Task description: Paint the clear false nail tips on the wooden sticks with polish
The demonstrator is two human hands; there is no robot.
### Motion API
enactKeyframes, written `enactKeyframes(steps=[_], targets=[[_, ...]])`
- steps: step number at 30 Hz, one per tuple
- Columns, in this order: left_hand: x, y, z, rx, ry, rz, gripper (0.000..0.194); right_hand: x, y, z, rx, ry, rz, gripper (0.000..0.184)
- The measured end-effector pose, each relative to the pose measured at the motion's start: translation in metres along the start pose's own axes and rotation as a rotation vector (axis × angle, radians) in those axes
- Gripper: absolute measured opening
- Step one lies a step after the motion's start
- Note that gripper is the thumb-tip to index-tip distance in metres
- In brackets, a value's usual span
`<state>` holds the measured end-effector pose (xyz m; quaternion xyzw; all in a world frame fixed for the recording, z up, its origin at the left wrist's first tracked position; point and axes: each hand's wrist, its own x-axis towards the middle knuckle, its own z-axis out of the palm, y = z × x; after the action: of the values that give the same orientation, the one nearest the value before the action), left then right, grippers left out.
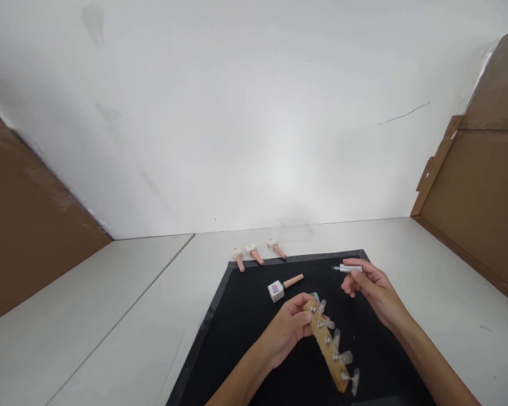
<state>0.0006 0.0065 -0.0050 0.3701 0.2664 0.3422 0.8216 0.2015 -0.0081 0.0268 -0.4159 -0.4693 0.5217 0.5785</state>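
My left hand (288, 326) grips the upper end of a wooden nail-tip holder (327, 345), which slants down to the right over the black mat. Several clear false nail tips (337, 340) stick out from its right side on small metal mounts. In my right hand (370, 285), raised over the mat's right part, is a fine nail brush (350, 268) with a pale handle, its dark tip pointing left and apart from the holder. A white nail polish bottle (276, 291) with a pinkish cap lies just beyond my left hand. Something teal (315, 296), mostly hidden, shows behind the holder's top.
Three more polish bottles (237, 254) with pinkish caps lie along the far edge of the black mat (237, 316). The mat rests on a white table (152, 299). A white wall (254, 113) rises behind, with brown cardboard panels (482, 186) at both sides.
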Motion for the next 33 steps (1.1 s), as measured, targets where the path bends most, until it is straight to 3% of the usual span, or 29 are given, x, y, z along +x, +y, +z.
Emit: enactKeyframes(steps=[7, 18, 23, 28, 33], targets=[[0.000, -0.006, -0.003, -0.127, -0.063, -0.101, 0.043, -0.002, 0.010, 0.005, -0.011, -0.184, -0.050, 0.023], [0.004, -0.015, -0.005, -0.157, -0.128, -0.211, 0.046, -0.009, 0.019, 0.009, 0.031, -0.547, -0.015, 0.050], [0.003, -0.014, -0.001, -0.080, -0.095, -0.248, 0.039, -0.009, 0.024, 0.011, 0.029, -0.540, -0.009, 0.051], [0.003, -0.014, 0.000, -0.075, -0.089, -0.259, 0.048, -0.011, 0.024, 0.012, 0.032, -0.511, -0.038, 0.051], [0.007, -0.015, -0.004, -0.130, -0.090, -0.284, 0.032, -0.012, 0.024, 0.017, 0.059, -0.442, -0.091, 0.048]])
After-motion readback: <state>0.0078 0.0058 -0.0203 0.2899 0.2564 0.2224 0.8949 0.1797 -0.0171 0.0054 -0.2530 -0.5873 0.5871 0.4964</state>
